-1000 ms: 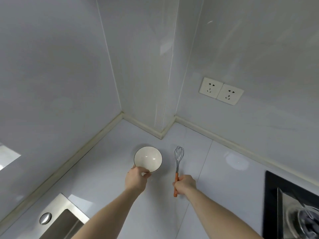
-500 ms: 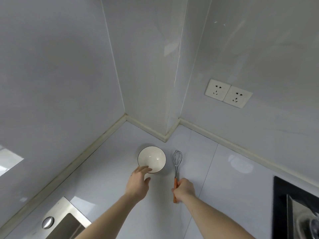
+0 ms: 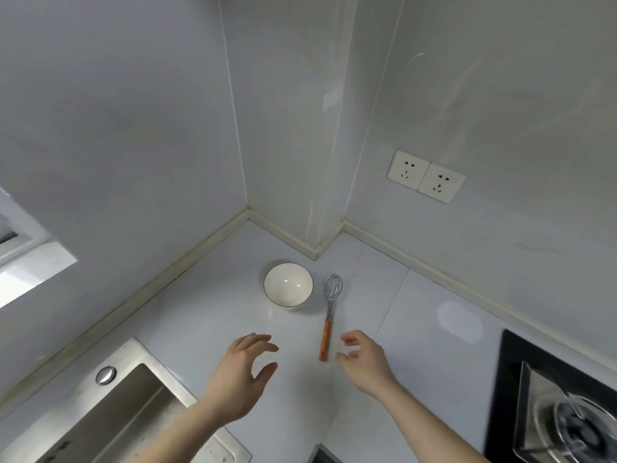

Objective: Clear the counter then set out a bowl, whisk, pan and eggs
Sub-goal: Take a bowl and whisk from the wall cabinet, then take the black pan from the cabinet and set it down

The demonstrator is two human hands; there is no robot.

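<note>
A white bowl (image 3: 288,285) with a dark rim stands upright on the pale counter (image 3: 417,315) near the wall corner. Just to its right lies a wire whisk (image 3: 329,315) with an orange handle, its wire head pointing toward the wall. My left hand (image 3: 241,375) hovers in front of the bowl, fingers spread, holding nothing. My right hand (image 3: 365,360) is just right of the whisk handle's near end, fingers apart and off it. No pan or eggs are in view.
A steel sink (image 3: 110,419) sits at the lower left. A black gas hob (image 3: 564,416) with a burner is at the lower right. Two wall sockets (image 3: 425,176) are above the counter on the right wall.
My left hand has let go of the bowl and my right hand has let go of the whisk. Both hands have drawn back toward me, and the view has tilted down.
</note>
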